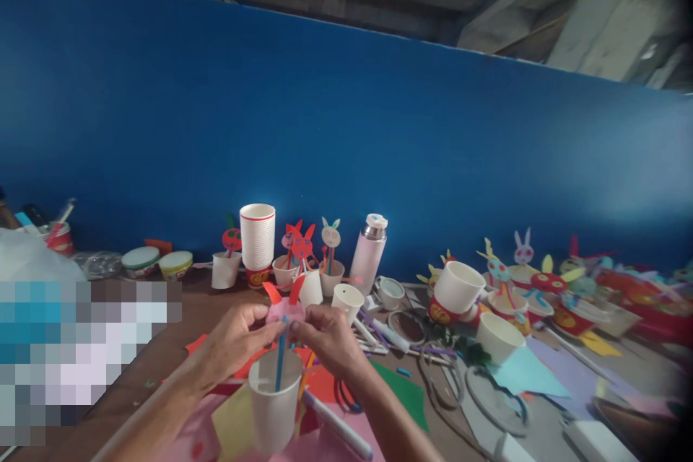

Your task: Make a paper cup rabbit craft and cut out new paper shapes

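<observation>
- Blue wall (325, 123) fills the background, above a brown tabletop (181, 303) with craft things along its far edge.
- Left hand (230, 339) has thumb and fingers closed on the left edge of a pink paper head (285, 310); the right hand (333, 336) pinches its right edge. Neither grip stands open.
- Two red ears (272, 294) rise from the head, splayed apart, between and above the fingertips.
- In front of the head is the top of a blue stick (280, 361), its long axis nearly upright, leaning slightly right at the top. Both hands' fingertips flank that end closely; I can't tell which is nearer, or whether the stick is fixed to the paper.
- Directly below the grip, the stick's lower part runs down into the open mouth of a white cup (275, 415), between the forearms.
- Just right of that cup, a marker (338, 424) lies aslant; yellow paper (232, 419) is to its left, green paper (403, 393) farther right.
- Beyond the hands stand a cup stack (258, 238), a pale pink bottle (368, 260) and small paper figures in cups, one with a pale round face (330, 236).
- As for print, the tilted cup (458, 289) at right has a red band with a gold emblem, too blurred to read. Lettering on the yellow-banded tub (176, 266) can't be made out either.
</observation>
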Demonstrator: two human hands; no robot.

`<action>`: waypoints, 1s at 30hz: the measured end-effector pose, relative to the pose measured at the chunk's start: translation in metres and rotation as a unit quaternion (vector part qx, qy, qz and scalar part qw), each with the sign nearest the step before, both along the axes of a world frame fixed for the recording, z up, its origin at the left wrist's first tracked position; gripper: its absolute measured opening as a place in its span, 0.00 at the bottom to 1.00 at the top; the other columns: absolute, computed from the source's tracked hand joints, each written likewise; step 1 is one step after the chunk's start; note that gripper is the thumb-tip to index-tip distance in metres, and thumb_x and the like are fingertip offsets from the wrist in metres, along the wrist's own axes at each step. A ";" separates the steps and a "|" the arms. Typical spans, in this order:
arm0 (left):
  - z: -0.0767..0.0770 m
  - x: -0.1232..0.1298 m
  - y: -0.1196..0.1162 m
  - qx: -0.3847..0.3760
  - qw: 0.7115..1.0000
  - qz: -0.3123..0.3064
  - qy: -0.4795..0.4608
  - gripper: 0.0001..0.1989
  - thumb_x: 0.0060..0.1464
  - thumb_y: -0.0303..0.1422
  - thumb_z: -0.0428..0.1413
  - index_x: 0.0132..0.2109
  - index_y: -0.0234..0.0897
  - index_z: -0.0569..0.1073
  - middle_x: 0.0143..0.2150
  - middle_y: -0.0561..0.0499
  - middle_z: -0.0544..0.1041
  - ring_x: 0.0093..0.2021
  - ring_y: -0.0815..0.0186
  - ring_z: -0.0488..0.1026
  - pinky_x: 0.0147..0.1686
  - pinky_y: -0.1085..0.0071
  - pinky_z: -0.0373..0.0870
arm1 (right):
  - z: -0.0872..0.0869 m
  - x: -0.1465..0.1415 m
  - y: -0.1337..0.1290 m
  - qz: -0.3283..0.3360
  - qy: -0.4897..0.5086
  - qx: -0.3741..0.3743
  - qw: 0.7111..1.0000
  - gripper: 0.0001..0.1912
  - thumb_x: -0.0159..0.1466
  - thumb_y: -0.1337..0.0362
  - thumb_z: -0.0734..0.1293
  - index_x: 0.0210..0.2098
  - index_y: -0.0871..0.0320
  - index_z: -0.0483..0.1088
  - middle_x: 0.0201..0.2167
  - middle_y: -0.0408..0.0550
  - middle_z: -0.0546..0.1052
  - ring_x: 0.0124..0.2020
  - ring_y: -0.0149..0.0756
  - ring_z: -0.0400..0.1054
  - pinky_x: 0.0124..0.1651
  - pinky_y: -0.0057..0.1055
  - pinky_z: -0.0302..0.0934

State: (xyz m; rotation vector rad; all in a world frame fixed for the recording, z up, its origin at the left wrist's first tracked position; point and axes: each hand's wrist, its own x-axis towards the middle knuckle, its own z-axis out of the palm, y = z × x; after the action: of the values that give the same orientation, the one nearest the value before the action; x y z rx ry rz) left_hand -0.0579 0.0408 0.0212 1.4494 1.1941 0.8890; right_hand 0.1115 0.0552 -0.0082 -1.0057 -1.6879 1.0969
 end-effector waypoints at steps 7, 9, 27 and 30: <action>0.006 -0.007 -0.004 -0.029 0.990 -0.097 -0.098 0.11 0.47 0.38 0.60 0.32 0.32 0.78 0.27 0.52 0.74 0.27 0.70 0.64 0.29 0.75 0.59 | 0.008 0.009 0.001 0.045 0.128 -0.075 0.988 0.30 0.60 0.42 0.56 0.29 0.63 0.74 0.20 0.46 0.72 0.21 0.29 0.64 0.26 0.25 0.58; 0.005 -0.009 -0.005 -0.043 0.983 -0.131 -0.124 0.10 0.46 0.37 0.61 0.29 0.32 0.77 0.25 0.52 0.73 0.25 0.71 0.63 0.29 0.76 0.58 | 0.008 0.009 0.000 0.070 0.150 -0.090 0.982 0.25 0.57 0.44 0.62 0.32 0.61 0.74 0.24 0.45 0.73 0.25 0.30 0.66 0.29 0.26 0.60; 0.002 -0.009 -0.015 -0.093 0.949 -0.249 -0.167 0.13 0.34 0.41 0.66 0.23 0.35 0.79 0.21 0.55 0.65 0.24 0.70 0.57 0.28 0.72 0.56 | 0.014 0.007 -0.015 0.257 0.114 0.035 0.959 0.30 0.48 0.50 0.72 0.49 0.52 0.69 0.54 0.49 0.65 0.55 0.42 0.59 0.57 0.38 0.51; 0.006 -0.008 -0.016 -0.070 0.950 -0.269 -0.144 0.14 0.35 0.43 0.65 0.23 0.35 0.79 0.20 0.55 0.63 0.23 0.70 0.55 0.27 0.72 0.56 | 0.015 0.007 -0.016 0.262 0.111 0.038 0.958 0.31 0.47 0.49 0.73 0.49 0.50 0.69 0.54 0.49 0.65 0.56 0.43 0.58 0.58 0.40 0.50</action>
State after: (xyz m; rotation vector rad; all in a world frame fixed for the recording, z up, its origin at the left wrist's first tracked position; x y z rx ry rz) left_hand -0.0654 0.0253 0.0272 1.3751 0.5834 0.5937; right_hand 0.1182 0.0394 0.0066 -0.3658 -1.8387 1.4086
